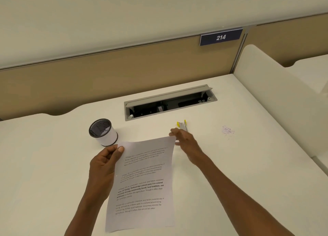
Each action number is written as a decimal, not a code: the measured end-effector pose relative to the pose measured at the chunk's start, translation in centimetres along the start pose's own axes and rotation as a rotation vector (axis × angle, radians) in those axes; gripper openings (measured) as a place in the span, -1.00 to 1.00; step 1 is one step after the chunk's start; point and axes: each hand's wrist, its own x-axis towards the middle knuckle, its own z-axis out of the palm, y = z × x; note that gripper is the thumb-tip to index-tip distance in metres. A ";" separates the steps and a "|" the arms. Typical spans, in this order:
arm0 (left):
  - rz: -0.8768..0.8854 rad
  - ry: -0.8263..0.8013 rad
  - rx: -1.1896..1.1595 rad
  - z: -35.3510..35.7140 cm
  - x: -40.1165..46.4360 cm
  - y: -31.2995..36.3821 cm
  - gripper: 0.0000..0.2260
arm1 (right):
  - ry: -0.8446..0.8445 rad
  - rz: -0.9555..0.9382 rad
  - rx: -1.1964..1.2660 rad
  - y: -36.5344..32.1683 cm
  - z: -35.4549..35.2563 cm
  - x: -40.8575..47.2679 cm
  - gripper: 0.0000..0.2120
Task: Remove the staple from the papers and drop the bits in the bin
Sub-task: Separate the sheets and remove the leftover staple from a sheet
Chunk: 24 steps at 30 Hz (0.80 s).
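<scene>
White desk (pixel 230 164); papers (pixel 142 179) in left hand (pixel 104 163), corner perhaps beside right hand (pixel 184 140).

One bin (pixel 103 132), one staple remover (pixel 182 125)

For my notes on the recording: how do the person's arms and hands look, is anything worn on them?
Both arms are bare as far as the picture shows; no sleeve reaches into view. The left hand and the right hand are bare too: no gloves, and no ring, watch or bracelet is visible. The right hand is slightly blurred, so small details there cannot be told.
</scene>
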 end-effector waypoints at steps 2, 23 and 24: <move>-0.010 -0.018 -0.025 -0.4 -0.3 -0.1 -0.70 | -0.219 -0.003 0.080 0.6 1.4 -2.4 -0.47; 0.067 -0.121 -0.306 -3.7 -2.9 1.3 -0.84 | -0.193 -0.019 0.171 -4.8 2.0 -9.1 -0.67; 0.064 -0.127 -0.317 -3.7 -3.0 1.3 -0.85 | -0.188 -0.024 0.174 -4.9 1.9 -9.3 -0.67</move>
